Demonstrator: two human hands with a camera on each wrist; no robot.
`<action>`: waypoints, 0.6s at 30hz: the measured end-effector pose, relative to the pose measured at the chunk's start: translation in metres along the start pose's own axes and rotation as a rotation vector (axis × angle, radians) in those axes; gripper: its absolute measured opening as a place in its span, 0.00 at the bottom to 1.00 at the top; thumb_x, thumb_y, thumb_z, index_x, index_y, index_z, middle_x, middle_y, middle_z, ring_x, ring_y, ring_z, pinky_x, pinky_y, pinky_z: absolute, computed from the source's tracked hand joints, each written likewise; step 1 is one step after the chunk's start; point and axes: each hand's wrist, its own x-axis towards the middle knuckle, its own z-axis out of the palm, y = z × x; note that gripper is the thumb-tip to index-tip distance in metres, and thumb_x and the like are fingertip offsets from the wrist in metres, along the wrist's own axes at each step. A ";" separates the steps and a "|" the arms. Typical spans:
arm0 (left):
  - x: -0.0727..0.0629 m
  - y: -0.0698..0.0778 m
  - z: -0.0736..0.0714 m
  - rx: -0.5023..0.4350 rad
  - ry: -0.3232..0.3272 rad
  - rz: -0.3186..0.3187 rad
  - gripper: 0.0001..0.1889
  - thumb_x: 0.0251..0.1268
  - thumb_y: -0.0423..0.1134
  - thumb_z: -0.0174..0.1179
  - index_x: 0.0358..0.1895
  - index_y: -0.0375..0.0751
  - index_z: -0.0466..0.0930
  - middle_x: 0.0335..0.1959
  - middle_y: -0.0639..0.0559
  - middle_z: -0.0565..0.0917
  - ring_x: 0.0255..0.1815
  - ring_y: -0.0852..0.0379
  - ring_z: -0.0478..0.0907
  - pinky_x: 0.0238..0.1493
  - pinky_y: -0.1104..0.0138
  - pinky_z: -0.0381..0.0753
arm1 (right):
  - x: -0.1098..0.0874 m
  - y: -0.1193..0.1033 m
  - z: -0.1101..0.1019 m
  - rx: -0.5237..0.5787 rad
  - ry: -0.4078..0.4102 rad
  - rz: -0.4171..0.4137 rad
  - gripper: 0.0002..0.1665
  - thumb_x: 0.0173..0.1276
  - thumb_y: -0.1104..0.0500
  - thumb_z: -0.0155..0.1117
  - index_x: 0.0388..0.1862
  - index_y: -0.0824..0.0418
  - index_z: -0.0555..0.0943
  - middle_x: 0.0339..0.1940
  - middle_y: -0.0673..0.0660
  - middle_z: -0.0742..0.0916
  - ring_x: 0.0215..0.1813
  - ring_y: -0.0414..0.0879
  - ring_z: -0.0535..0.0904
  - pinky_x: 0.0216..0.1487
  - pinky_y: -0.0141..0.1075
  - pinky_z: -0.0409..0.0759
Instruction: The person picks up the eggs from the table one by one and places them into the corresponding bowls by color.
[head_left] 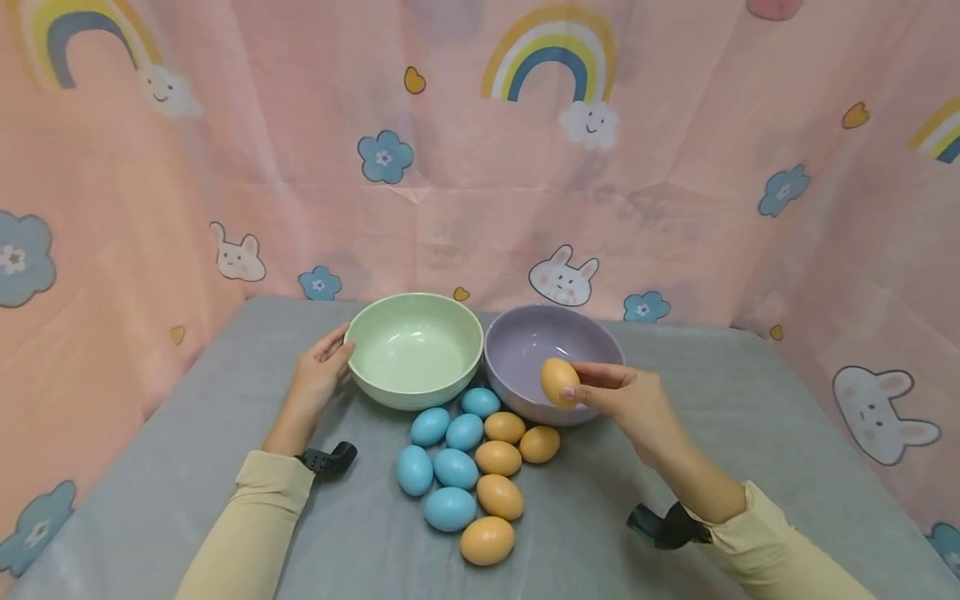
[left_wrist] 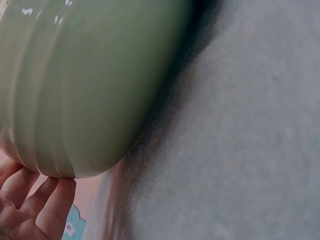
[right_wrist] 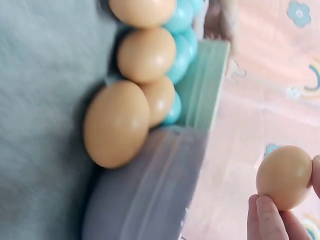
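My left hand (head_left: 315, 375) rests at the left side of a pale green bowl (head_left: 416, 400), fingertips against its outer wall; in the left wrist view, extended fingers (left_wrist: 55, 205) touch the ribbed side. Between thumb and fingers my right hand (head_left: 637, 408) pinches an orange-yellow egg (head_left: 559, 382), held up over the front of a purple bowl (head_left: 517, 398). The right wrist view shows that egg (right_wrist: 285, 177) at its lower right, gripped by the fingertips. In front of the bowls lie several blue eggs (head_left: 455, 468) and several orange-yellow eggs (head_left: 498, 458), grouped by colour.
The two bowls stand side by side at the back of a grey cloth-covered table (head_left: 360, 533). A pink patterned curtain (head_left: 465, 217) surrounds the back and sides. Each wrist carries a black strap with a small camera (head_left: 667, 527).
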 end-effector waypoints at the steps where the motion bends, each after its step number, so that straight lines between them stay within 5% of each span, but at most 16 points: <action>1: -0.001 0.000 -0.001 0.005 0.002 -0.007 0.30 0.78 0.46 0.51 0.78 0.48 0.58 0.79 0.51 0.60 0.77 0.54 0.63 0.67 0.75 0.74 | 0.003 -0.001 -0.001 -0.003 0.006 0.003 0.34 0.63 0.48 0.74 0.64 0.63 0.80 0.48 0.42 0.90 0.47 0.29 0.82 0.52 0.21 0.82; 11: -0.002 0.000 -0.001 0.022 0.015 -0.027 0.30 0.77 0.47 0.52 0.78 0.50 0.58 0.79 0.52 0.61 0.77 0.54 0.63 0.68 0.73 0.74 | 0.035 0.000 -0.003 0.028 0.009 0.025 0.36 0.64 0.47 0.72 0.67 0.63 0.77 0.50 0.44 0.89 0.45 0.27 0.83 0.58 0.26 0.84; 18: -0.001 0.000 0.000 0.015 0.018 -0.037 0.30 0.77 0.46 0.52 0.78 0.50 0.57 0.79 0.53 0.60 0.78 0.55 0.62 0.70 0.71 0.73 | 0.056 -0.003 0.001 0.032 -0.012 0.042 0.36 0.65 0.46 0.71 0.68 0.62 0.76 0.62 0.55 0.84 0.49 0.29 0.82 0.65 0.34 0.80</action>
